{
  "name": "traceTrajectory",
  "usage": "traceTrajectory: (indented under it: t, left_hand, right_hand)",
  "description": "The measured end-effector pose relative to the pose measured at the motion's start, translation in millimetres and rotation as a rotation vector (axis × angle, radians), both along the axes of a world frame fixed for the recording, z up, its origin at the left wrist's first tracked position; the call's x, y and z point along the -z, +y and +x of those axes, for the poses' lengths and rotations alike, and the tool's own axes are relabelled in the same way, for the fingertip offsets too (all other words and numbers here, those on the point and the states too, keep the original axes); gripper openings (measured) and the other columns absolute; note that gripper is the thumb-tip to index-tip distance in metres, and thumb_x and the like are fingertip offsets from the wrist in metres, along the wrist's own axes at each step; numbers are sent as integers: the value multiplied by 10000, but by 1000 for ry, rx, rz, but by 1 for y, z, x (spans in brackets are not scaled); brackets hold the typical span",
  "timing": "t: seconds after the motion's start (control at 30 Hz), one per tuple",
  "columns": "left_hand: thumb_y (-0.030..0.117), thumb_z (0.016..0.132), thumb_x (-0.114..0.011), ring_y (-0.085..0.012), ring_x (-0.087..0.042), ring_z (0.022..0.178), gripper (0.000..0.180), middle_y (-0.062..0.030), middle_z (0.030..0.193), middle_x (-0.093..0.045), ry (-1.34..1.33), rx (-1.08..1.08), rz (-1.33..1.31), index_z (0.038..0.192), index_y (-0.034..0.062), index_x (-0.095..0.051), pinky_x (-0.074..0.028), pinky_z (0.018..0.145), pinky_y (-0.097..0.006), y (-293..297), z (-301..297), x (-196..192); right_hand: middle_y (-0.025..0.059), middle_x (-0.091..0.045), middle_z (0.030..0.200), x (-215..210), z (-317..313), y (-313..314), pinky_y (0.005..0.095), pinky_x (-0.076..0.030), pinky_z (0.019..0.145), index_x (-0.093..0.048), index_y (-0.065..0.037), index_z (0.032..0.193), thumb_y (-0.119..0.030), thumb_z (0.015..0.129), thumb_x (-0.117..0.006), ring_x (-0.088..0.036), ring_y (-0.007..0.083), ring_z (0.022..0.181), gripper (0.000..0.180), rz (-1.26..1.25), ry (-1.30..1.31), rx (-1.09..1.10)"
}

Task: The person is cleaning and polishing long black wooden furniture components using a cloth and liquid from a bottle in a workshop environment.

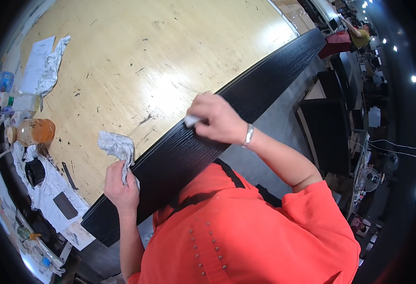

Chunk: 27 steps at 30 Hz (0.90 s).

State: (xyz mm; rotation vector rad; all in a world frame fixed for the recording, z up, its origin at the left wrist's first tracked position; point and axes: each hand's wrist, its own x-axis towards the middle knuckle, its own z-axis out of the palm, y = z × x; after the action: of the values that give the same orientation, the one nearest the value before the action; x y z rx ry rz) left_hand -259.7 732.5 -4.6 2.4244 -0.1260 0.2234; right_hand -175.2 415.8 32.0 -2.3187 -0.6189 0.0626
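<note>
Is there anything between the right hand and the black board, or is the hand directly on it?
Nothing visible stands between them. The right hand rests directly on the black board, pinching a small grey piece against it.

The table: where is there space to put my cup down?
The big bare patch of the table lies between the black board and the paper at the left edge. It is crowded along that left edge, around the jar, the bottle and the rags.
</note>
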Motion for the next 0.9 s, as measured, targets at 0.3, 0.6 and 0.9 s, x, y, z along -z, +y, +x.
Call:
traceTrajectory:
  t: [0.3, 0.6, 0.9]
  left_hand:
    - [-18, 748, -639, -361, -658, 872, 278, -159, 974, -661, -32, 1, 29, 1024, 15, -662, -531, 769, -414, -1, -1, 0]
    - [-5, 752, -668, -355, -661, 868, 272, -148, 970, -660, -60, -11, 2, 1022, 28, -660, -530, 751, -411, 0, 2, -1]
    - [18, 765, -691, -343, -663, 858, 265, -130, 972, -658, -84, -10, -24, 1027, 43, -661, -530, 732, -408, 5, -4, 0]
  right_hand:
    - [114, -614, 864, 0, 9, 20, 387, -485, 820, -697, -46, 886, -105, 687, -650, -573, 306, 876, 213, -15, 53, -46]
    - [114, -613, 873, -1, 21, 12, 383, -480, 825, -697, -37, 888, -105, 684, -654, -568, 295, 887, 219, -74, 57, 53]
    - [148, -640, 857, 5, 32, -24, 427, -513, 816, -703, -25, 788, -146, 692, -683, -608, 342, 864, 155, -357, -53, 224]
